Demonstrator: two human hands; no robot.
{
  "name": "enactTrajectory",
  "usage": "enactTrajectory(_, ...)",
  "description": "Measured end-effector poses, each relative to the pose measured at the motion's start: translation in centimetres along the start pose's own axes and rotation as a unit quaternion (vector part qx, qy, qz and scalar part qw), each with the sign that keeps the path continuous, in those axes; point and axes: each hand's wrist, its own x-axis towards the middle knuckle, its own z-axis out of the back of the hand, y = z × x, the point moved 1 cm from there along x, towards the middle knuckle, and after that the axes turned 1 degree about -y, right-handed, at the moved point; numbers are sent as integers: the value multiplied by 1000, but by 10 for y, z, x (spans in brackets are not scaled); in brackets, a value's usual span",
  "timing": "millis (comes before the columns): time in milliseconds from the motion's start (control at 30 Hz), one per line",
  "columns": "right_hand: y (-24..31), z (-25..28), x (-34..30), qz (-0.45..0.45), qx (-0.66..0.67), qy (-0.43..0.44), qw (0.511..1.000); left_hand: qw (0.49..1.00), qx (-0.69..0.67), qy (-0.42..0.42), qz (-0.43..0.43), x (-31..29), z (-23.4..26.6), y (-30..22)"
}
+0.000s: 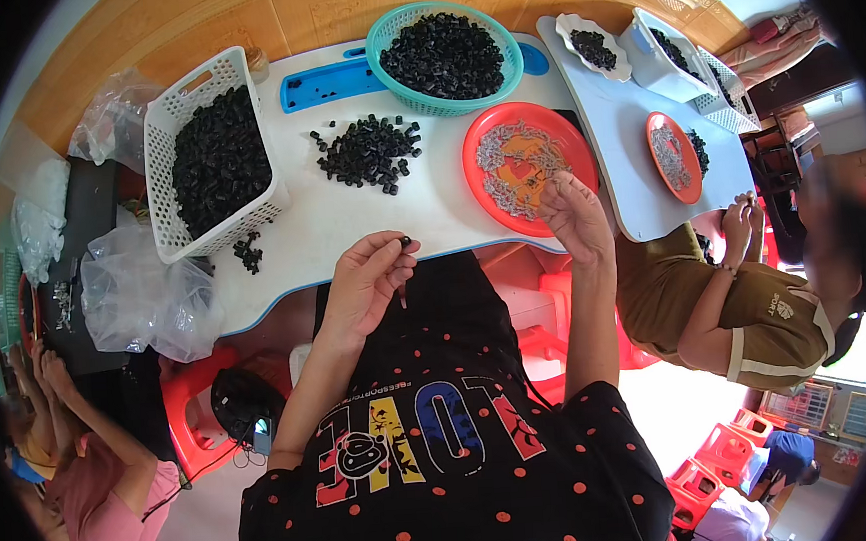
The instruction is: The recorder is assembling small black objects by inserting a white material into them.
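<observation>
your left hand [362,280], mid-frame, pinches a small black piece [405,241] between its fingers. your right hand [581,220], right of centre, brings its fingertips together; whether they hold anything, you cannot tell. beside it, a red plate [566,135] sits on the white worktop [321,223].

1. Left forearm [309,402]: bare, slanting inward and up from the bent elbow.
2. Left hand [364,280]: at the worktop's [434,203] front edge, thumb and index finger pinched together, the other fingers curled.
3. Right forearm [590,330]: bare, nearly upright in view.
4. Right hand [581,224]: raised by the worktop's front right corner, fingers bent toward the thumb; fingertip contact unclear.
</observation>
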Motion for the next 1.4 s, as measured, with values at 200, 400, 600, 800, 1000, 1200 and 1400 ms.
enactTrajectory(200,5,0,2,24,-91,-70,993,1000,8,-5,-10,-4,2,-2)
enactTrajectory(400,20,23,0,152,-478,-191,844,1000,6,-4,-5,-7,7,1)
enactTrajectory(600,26,28,-1,143,-628,-249,723,1000,20,-12,3,-7,5,2)
enactTrajectory(800,30,22,-6,115,-651,-248,708,1000,17,-13,7,-7,4,3)
enactTrajectory(1000,24,34,7,229,-802,-151,530,1000,27,-12,10,-6,4,4)
enactTrajectory(1200,22,50,22,224,-853,-180,436,999,28,-15,-1,-8,8,3)
enactTrajectory(1400,20,53,30,188,-864,-181,431,1000,28,-10,2,-7,9,4)
